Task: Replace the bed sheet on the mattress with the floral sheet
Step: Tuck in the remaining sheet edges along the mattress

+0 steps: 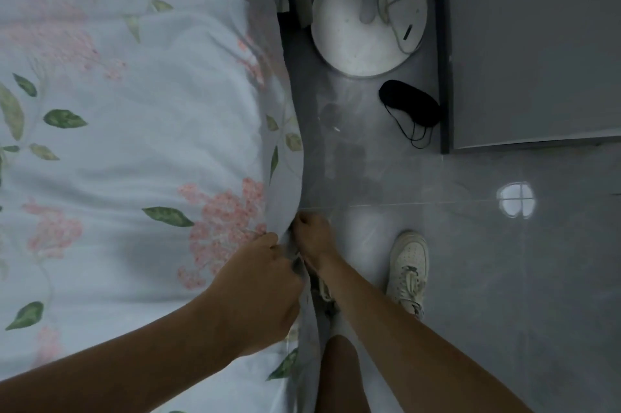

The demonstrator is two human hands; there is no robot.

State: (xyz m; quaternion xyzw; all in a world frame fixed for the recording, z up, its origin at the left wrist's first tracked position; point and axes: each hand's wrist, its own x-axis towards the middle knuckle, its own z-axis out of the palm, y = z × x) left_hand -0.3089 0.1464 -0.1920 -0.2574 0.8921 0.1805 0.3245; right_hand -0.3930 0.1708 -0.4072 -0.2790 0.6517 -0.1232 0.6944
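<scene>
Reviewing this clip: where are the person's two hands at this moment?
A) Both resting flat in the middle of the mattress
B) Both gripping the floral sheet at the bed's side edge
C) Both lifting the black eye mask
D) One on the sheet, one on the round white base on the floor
B: the left hand and right hand both clutch the floral sheet where it drapes over the bed's edge, close together.

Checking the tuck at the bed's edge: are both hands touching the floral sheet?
Touching. The head view shows the left hand and right hand gripping the floral sheet at the mattress edge.
</scene>
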